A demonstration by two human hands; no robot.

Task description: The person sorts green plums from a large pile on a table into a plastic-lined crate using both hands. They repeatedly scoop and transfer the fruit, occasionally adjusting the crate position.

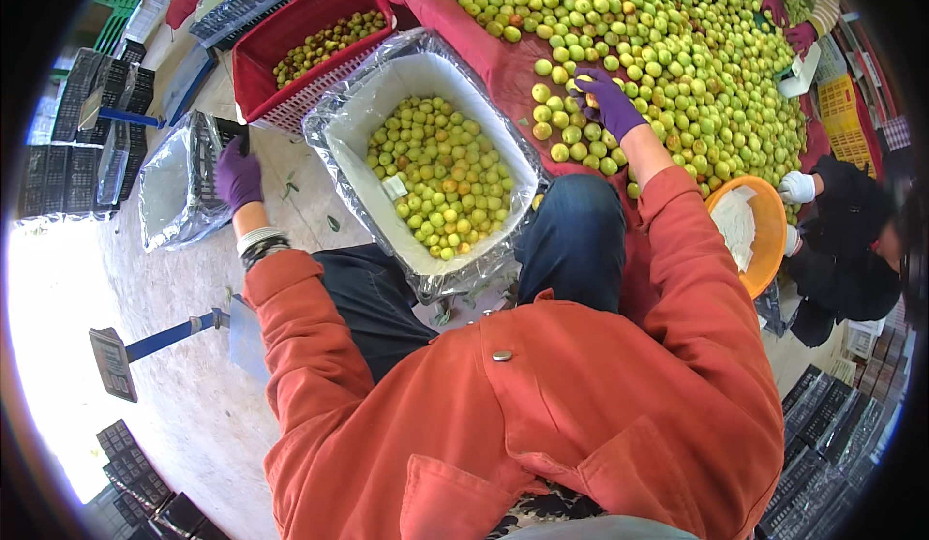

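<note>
My right hand (612, 104), in a purple glove, reaches over the near edge of a large heap of round green fruits (675, 54) that look like jujubes. Its fingers are closed around one fruit (585, 80). At the left, my purple-gloved left hand (239, 177) is at the edge of a plastic-lined black crate (210, 152); its fingertips are partly hidden. Between my knees stands a crate with a white liner (348, 141) and clear plastic over its rim. Many green and yellowish fruits (450, 177) lie inside it, with a small white slip (394, 188) among them.
A red basket (254, 68) holds browner fruits. Red cloth (519, 68) lies under the heap. An orange bowl (776, 228) with white paper stands beside a co-worker's white-gloved hand (797, 187). Scales (115, 366) and stacked black crates (62, 177) stand at the left.
</note>
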